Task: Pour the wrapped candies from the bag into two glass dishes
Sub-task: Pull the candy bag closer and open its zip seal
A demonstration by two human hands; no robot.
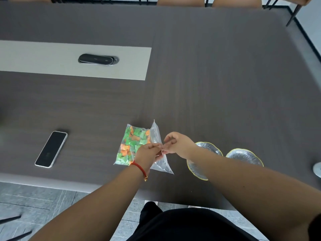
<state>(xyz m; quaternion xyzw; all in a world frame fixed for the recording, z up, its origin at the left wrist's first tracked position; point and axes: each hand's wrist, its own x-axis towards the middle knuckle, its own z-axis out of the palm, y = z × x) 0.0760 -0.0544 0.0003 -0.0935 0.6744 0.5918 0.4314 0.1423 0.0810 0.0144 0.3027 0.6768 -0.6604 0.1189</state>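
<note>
A clear plastic bag [156, 136] lies on the dark table, its left half full of green and orange wrapped candies [133, 143]. My left hand [147, 153] and my right hand [177, 143] both pinch the bag's open right edge between their fingertips. Two ribbed glass dishes with gold rims sit to the right: the nearer dish [198, 169] is partly hidden under my right forearm, the other dish [245, 156] stands beside it. No candy shows in either dish.
A black phone [51, 148] lies face up to the left of the bag. A dark cable port cover [98, 59] sits in a pale strip further back. The table's front edge [69, 186] runs below my arms. A white object [317, 168] shows at the right edge.
</note>
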